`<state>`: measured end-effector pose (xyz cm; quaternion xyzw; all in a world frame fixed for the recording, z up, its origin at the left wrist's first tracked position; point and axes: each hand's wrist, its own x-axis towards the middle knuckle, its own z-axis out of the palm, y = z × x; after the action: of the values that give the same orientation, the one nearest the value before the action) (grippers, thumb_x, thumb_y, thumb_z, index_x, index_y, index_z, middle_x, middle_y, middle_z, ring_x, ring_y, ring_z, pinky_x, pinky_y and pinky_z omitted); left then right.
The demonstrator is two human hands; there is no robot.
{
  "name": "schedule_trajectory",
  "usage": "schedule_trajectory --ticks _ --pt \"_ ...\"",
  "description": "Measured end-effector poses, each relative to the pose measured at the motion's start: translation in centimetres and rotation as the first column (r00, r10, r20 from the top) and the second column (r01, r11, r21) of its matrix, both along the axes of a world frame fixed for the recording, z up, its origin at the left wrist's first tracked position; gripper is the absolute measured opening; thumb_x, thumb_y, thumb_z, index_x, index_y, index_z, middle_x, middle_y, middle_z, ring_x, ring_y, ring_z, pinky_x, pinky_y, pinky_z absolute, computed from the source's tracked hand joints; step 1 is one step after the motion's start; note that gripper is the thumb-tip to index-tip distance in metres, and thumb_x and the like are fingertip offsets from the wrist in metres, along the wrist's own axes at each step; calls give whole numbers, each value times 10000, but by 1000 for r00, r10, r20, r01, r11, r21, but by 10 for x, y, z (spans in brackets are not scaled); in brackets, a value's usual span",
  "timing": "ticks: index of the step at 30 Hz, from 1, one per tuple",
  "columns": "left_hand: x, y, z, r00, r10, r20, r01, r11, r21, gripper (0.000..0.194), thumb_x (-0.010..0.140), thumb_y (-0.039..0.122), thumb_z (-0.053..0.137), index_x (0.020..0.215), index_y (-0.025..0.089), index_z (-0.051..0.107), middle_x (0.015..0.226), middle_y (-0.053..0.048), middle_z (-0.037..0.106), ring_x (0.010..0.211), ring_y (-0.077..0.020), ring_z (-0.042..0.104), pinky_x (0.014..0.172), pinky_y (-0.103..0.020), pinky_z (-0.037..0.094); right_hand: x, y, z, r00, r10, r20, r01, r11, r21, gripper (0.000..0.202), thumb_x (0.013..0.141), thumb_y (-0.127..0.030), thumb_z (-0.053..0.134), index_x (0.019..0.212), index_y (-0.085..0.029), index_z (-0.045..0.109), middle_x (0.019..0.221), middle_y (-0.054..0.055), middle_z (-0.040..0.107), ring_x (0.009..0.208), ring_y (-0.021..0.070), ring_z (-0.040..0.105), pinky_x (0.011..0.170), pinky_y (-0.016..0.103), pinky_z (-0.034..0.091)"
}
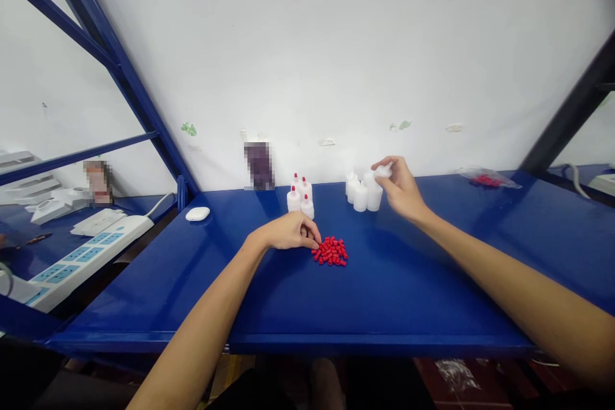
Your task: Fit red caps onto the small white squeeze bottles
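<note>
My left hand point(294, 230) reaches to the left edge of a loose pile of small red caps point(332, 252), thumb and forefinger pinched at one of the caps. Farther right, my right hand point(402, 191) grips a small white plastic bottle point(383, 171), which is tilted above a cluster of similar bottles. Those white bottles point(360, 197) stand upright close together, with no red caps on them. Just behind my left hand stand several white bottles with red caps point(294, 198) on their nozzle tips.
The blue table point(384, 295) meets a white wall. On it lie a white earbud case point(197, 213) at left and a clear bag with red pieces point(486, 179) at far right. A blurred phone-like object point(259, 166) leans on the wall. A power strip point(86, 259) sits beyond the blue frame.
</note>
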<state>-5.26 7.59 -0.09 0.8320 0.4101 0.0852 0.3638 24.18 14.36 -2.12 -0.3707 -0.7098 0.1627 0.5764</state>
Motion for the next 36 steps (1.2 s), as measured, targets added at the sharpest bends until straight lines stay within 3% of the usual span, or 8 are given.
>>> schedule_trajectory --ticks 5,14,24,36 --pt "0 0 -1 1000 -10 0 10 1000 21 237 767 342 721 911 158 759 660 -9 653 588 -105 521 525 -204 373 -1 -1 -4 998 52 -19 -53 998 -40 324 785 -190 541 1085 -251 435 1081 44 596 872 197 569 753 348 446" --pt "2 -1 -2 1000 -9 9 9 1000 24 208 764 306 721 918 173 764 656 4 636 583 -101 506 509 -206 341 0 -10 -4 976 -61 209 67 998 -18 284 775 -187 511 1055 -225 532 1070 55 612 789 203 542 659 322 399" --pt "3 -1 -3 1000 -24 -3 24 999 46 203 791 340 697 889 169 746 675 5 645 601 -103 508 531 -209 363 -8 -20 -7 988 -71 137 72 997 -4 241 730 -145 494 953 -225 535 942 24 631 749 194 524 634 307 367" --pt "1 0 -4 1000 12 17 -12 999 38 256 805 384 676 901 152 728 672 -2 617 594 -106 503 537 -217 359 -5 -18 -10 998 -50 37 51 999 -9 208 739 -161 508 930 -219 565 893 21 640 790 207 586 700 323 436"
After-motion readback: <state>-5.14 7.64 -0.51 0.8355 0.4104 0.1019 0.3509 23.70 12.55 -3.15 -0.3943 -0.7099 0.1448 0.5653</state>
